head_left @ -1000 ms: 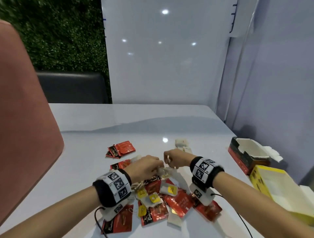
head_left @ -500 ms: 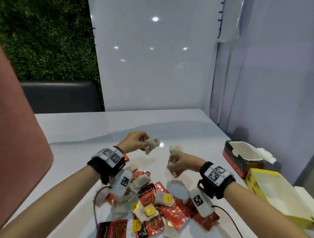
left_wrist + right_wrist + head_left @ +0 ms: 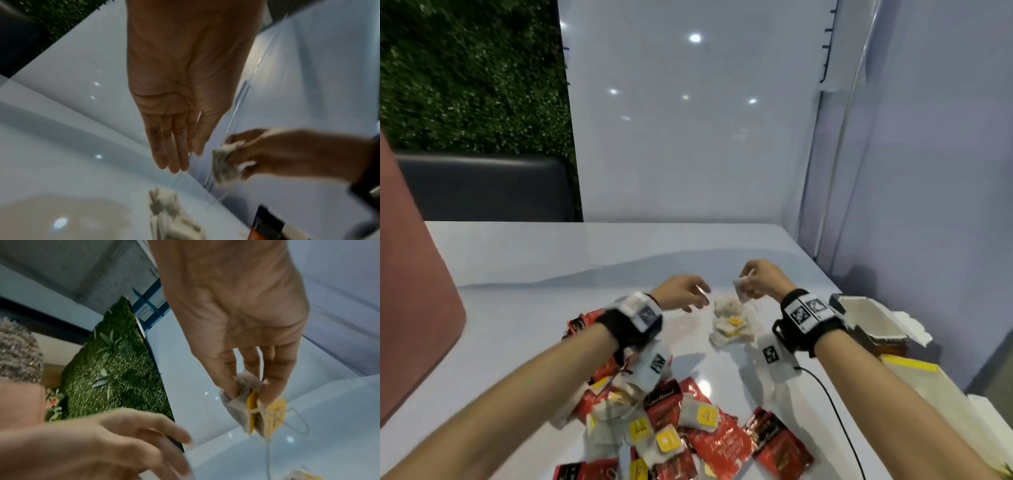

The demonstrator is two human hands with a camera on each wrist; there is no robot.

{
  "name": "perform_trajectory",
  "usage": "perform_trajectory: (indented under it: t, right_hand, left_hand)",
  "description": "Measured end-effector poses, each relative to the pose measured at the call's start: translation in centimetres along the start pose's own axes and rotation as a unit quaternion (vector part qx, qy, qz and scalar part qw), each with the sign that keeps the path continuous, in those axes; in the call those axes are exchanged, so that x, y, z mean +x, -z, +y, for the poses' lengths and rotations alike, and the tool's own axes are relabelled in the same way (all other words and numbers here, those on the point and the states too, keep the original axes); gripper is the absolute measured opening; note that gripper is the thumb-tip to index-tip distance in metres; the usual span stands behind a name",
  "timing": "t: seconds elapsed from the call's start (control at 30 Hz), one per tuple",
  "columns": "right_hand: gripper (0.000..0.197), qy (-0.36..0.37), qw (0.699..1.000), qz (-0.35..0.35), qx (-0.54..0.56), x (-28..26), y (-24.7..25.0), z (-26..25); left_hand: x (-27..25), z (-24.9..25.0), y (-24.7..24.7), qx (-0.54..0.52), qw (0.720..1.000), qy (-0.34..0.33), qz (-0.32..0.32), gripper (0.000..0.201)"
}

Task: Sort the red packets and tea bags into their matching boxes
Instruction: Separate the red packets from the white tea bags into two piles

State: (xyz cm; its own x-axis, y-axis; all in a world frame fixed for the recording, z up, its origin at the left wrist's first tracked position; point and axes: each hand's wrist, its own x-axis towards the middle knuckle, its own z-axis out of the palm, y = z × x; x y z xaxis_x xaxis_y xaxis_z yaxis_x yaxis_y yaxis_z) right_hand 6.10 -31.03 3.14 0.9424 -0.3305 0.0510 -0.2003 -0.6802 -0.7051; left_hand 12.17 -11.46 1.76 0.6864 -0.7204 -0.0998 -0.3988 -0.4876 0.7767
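A: Starting with the largest item, the counter [image 3: 592, 267]. The head view alone shows the mixed heap of red packets [image 3: 719, 448] and yellow-tagged tea bags [image 3: 700, 416] at its near edge, below the forearms. A smaller pile of tea bags [image 3: 729, 323] lies farther out, between the two hands.

B: Containers?

A: Two, at the right edge of the counter, in full only in the head view. The red box [image 3: 869, 320] stands open with torn white flaps; its white interior is visible, and no contents can be made out. The yellow box [image 3: 914, 380] sits nearer, largely hidden by the right forearm, so its contents cannot be told. The left wrist view catches only a red and black corner of a box.

B: The hands?

A: The left hand [image 3: 185, 91] holds nothing; the left wrist view shows its fingers straight and close together above the small pile. The right hand [image 3: 242, 324] pinches a tea bag [image 3: 242, 404] between thumb and fingertips, raised above the counter. Only the right wrist view shows its yellow tags [image 3: 275, 415] and loose string [image 3: 298, 420] hanging beneath.
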Motion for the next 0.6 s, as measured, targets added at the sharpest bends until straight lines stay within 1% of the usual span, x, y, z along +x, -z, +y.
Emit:
perform_trajectory:
  t: [0.1, 0.2, 0.23, 0.3, 0.37, 0.43, 0.47, 0.53, 0.57, 0.6]
  right_hand:
    - [0.011, 0.015, 0.994, 0.01, -0.111, 0.7, -1.2, -0.4]
    - [0.018, 0.035, 0.978, 0.015, -0.207, 1.1, -2.8, -0.2]
    - [0.02, 0.04, 0.97, 0.003, -0.24, 1.0, -3.4, -0.1]
    - [0.025, 0.046, 0.951, -0.045, -0.302, 0.7, -4.2, 0.0]
    - [0.026, 0.057, 0.939, -0.086, -0.328, -0.1, -4.5, 0.1]
    - [0.029, 0.076, 0.941, -0.094, -0.315, -1.3, -4.3, 0.3]
    - [0.03, 0.087, 0.944, -0.092, -0.305, -2.2, -4.0, 0.4]
    - [0.032, 0.107, 0.941, -0.106, -0.304, -4.3, -3.4, 0.8]
    - [0.034, 0.107, 0.938, -0.126, -0.304, -5.4, -3.2, 1.1]
    - [0.037, 0.091, 0.938, -0.154, -0.295, -6.7, -3.0, 1.3]
  left_hand:
    - [-5.3, 1.0, 3.4, -0.051, 0.999, -0.01, -0.013, 0.026]
    - [-10.7, 1.3, 6.3, -0.052, 0.998, -0.008, -0.014, 0.023]
    - [-12.0, 1.0, 7.0, -0.048, 0.999, 0.002, -0.006, 0.023]
    - [-14.2, -0.1, 8.2, -0.033, 0.999, 0.027, 0.015, 0.024]
    - [-15.7, -1.5, 8.6, -0.019, 0.998, 0.053, 0.033, 0.023]
    - [-16.6, -2.6, 7.7, -0.008, 0.998, 0.058, 0.039, 0.02]
    - [-16.8, -2.8, 6.7, 0.007, 0.998, 0.049, 0.032, 0.019]
    - [-16.8, -2.3, 3.8, 0.087, 0.996, 0.004, -0.008, 0.019]
    - [-16.6, -1.7, 2.0, 0.134, 0.99, -0.028, -0.036, 0.018]
    - [-16.2, -0.9, 0.0, 0.173, 0.981, -0.059, -0.061, 0.019]
